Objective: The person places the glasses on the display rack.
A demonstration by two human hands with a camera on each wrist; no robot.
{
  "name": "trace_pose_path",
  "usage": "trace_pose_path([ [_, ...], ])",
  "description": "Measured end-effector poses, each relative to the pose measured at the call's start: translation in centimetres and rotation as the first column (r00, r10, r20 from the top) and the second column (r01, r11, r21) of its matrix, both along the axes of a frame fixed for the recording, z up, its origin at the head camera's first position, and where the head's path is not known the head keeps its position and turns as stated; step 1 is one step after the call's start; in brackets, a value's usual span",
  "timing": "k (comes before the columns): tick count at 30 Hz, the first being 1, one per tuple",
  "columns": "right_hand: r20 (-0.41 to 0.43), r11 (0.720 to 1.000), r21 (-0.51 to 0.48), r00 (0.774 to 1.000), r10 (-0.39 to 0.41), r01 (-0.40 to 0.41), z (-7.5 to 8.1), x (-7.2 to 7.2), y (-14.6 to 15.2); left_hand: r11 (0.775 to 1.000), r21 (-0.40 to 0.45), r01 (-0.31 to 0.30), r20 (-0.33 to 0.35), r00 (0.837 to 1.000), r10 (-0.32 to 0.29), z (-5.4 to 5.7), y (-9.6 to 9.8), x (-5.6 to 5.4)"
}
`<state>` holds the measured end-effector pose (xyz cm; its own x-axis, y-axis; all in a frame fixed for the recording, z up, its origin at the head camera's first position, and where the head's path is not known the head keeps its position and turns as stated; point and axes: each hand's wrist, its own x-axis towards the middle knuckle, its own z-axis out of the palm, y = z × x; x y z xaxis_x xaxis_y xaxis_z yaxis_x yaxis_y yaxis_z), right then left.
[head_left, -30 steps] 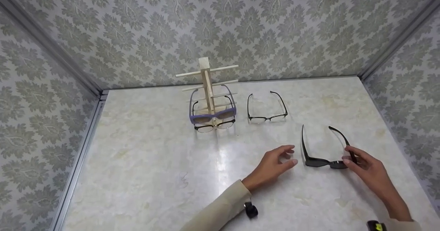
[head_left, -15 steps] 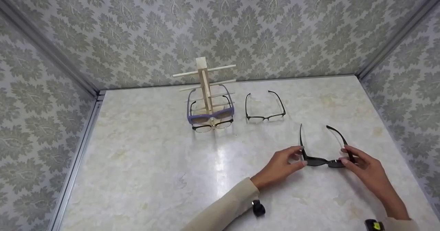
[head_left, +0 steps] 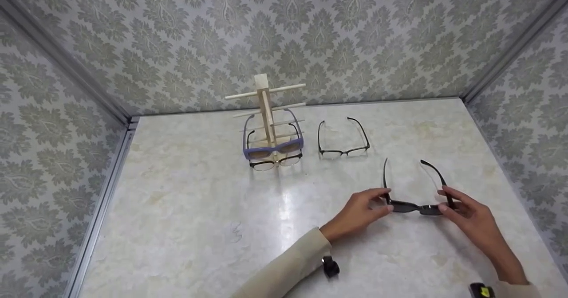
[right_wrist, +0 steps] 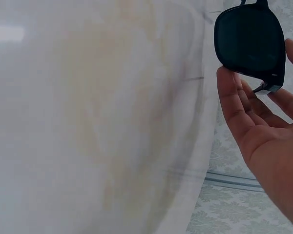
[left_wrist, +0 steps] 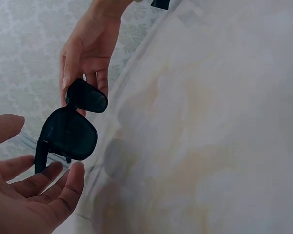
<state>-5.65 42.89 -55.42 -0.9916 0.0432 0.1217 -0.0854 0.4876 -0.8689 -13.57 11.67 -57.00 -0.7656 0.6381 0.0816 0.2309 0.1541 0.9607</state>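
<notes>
While both hands are at its front, the pair of black sunglasses [head_left: 403,207] is over the right near part of the table [head_left: 186,218], its temples spread and pointing to the wall [head_left: 355,45]. The left hand [head_left: 357,211] curls its fingers round the left temple beside the hinge, and the right hand [head_left: 477,222] pinches the right hinge corner. Whether the frame touches the table, I cannot tell well. Farther back, a wooden eyewear stand [head_left: 266,105] bears purple-framed sunglasses [head_left: 290,147] above dark-rimmed eyeglasses [head_left: 290,160]; black-framed eyeglasses [head_left: 333,153] lie open near its right side.
</notes>
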Motion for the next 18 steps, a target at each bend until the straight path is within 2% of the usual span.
trace_pose_path([
  [12, -0.025, 0.998, -0.026, 0.998, 0.057, -0.057, 0.9, -0.6, -2.3, 0.999, 0.027, -0.025, 0.015, 1.000, 0.025, 1.2, -2.7, 0.1],
  [18, -0.056, 0.997, -0.002, 0.995, 0.077, -0.077, 1.3, -0.8, -3.5, 0.999, 0.029, -0.046, 0.014, 0.999, 0.046, 1.8, -4.0, 0.3],
])
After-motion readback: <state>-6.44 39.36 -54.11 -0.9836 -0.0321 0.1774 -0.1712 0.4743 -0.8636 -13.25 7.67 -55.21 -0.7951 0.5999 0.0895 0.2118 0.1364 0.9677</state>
